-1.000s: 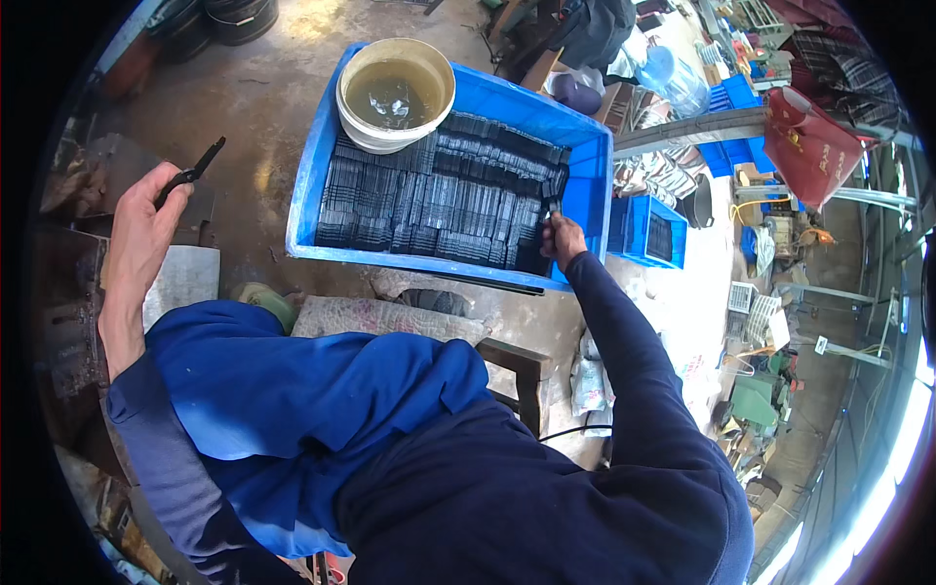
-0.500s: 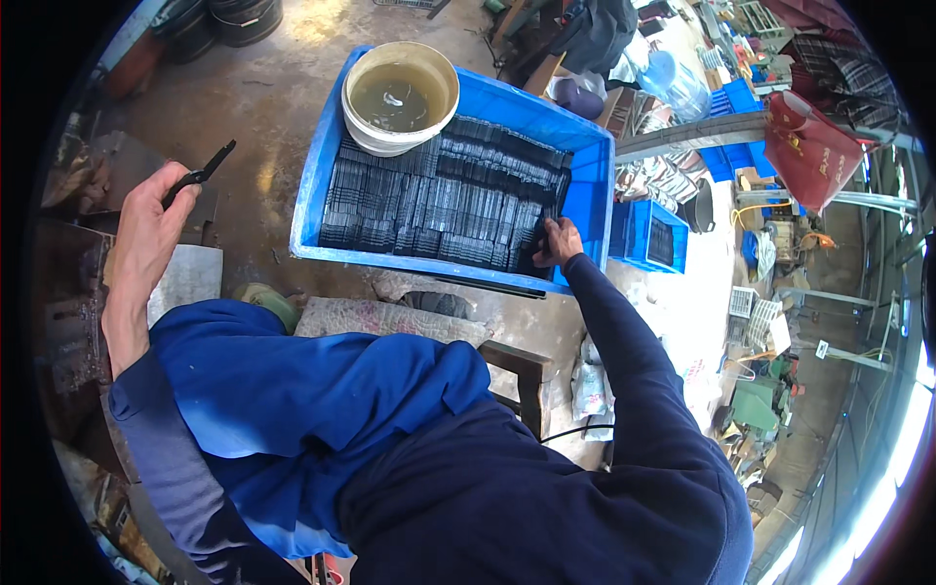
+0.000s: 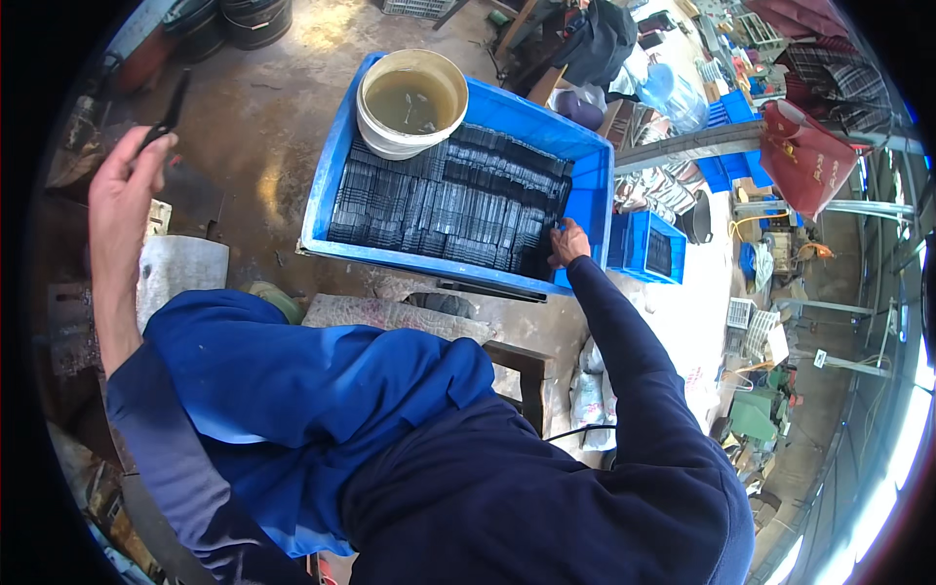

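Note:
My left hand (image 3: 122, 195) is raised at the far left, its fingers closed round a slim black tool (image 3: 175, 104) that points upward; its exact kind is unclear. A blue plastic crate (image 3: 414, 264) holds rows of thin black plates (image 3: 439, 210) standing tightly packed on edge. At the right end of these rows, inside the crate's near right corner, my right hand (image 3: 568, 244) has its fingers bent and pressed together. Whatever lies between those fingertips is too small to make out. A whitish bucket (image 3: 393, 143) of cloudy water sits on the plates at the crate's far left.
Right of the crate, a smaller blue crate (image 3: 636, 255) also holds dark plates. A wooden stool or bench frame (image 3: 534, 370) stands by my legs. Black buckets (image 3: 255, 21) are at the far left. A red pouch (image 3: 804, 156) hangs from a metal beam (image 3: 692, 146).
My left hand has moved left, and the black tool in it now points more steeply upward. My right hand has shifted slightly at the end of the plate rows.

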Demonstrator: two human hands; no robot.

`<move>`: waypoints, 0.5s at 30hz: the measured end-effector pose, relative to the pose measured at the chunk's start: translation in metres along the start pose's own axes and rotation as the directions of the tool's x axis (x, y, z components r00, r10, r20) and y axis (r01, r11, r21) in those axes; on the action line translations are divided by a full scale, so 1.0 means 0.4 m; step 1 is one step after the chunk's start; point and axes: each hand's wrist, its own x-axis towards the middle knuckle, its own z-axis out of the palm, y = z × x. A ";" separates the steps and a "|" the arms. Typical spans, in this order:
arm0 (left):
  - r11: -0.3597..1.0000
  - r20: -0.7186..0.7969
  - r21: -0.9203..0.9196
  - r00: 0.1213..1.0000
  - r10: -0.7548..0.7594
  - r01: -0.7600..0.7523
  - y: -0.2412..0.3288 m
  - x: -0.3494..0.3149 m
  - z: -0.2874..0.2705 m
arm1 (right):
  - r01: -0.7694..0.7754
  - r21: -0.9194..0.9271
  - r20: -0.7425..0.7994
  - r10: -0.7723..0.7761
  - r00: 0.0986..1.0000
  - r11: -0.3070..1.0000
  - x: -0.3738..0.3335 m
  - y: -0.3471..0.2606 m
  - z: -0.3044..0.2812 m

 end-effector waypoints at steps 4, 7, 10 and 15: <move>0.995 -0.159 -0.098 0.987 -0.020 0.004 -0.005 -0.010 -0.063 | -0.194 0.395 -0.005 0.213 0.977 0.898 0.046 0.165 0.191; 0.991 -0.540 -0.127 0.834 -0.112 0.051 -0.054 -0.129 -0.156 | -0.390 0.739 0.184 0.393 0.901 0.550 0.075 0.059 0.130; 0.982 -0.556 -0.173 0.816 -0.157 0.071 -0.178 -0.264 -0.328 | -0.532 0.836 0.399 0.517 0.757 0.133 0.055 -0.048 0.007; 0.971 -0.512 -0.152 0.826 -0.237 0.184 -0.303 -0.389 -0.459 | -0.469 0.882 0.379 0.528 0.760 0.042 0.034 0.002 0.006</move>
